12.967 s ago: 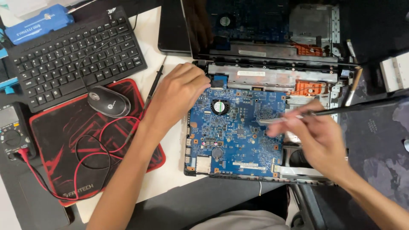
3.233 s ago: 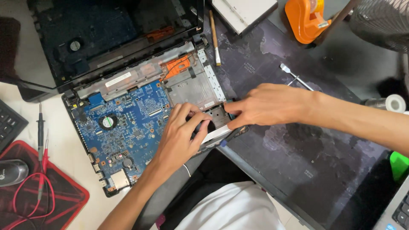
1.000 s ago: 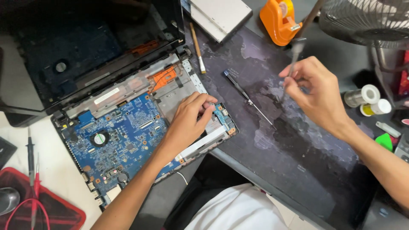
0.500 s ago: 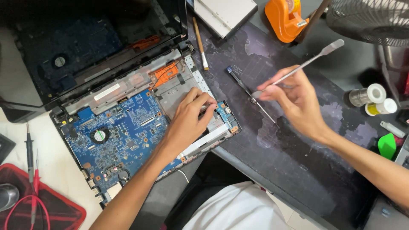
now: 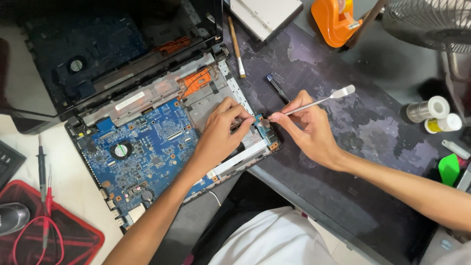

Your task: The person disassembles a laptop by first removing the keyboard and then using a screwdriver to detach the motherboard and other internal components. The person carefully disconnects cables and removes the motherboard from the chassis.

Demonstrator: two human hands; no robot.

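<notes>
An opened laptop base [image 5: 147, 93] lies on the desk with its blue motherboard [image 5: 142, 152] bare. My left hand [image 5: 221, 130] rests on the right part of the base, fingers pressing near a small blue daughter board [image 5: 263, 128] at the right edge. My right hand [image 5: 306, 130] pinches a thin metal spudger [image 5: 319, 100]; its tip touches the small board and its flat end points up to the right. A dark screwdriver [image 5: 277, 87] lies on the mat just behind my right hand.
A dark desk mat [image 5: 373, 127] covers the right side. A brush [image 5: 236, 46], an orange tape dispenser [image 5: 338, 19], a fan [image 5: 431, 22], tape rolls [image 5: 431, 109] and a green pick [image 5: 449, 169] lie around it. Multimeter probes [image 5: 43, 172] and a mouse [image 5: 11, 217] sit at left.
My right hand came down from the mat with the spudger and brought its tip to the small board at the laptop's right edge. My left hand stayed put on the base.
</notes>
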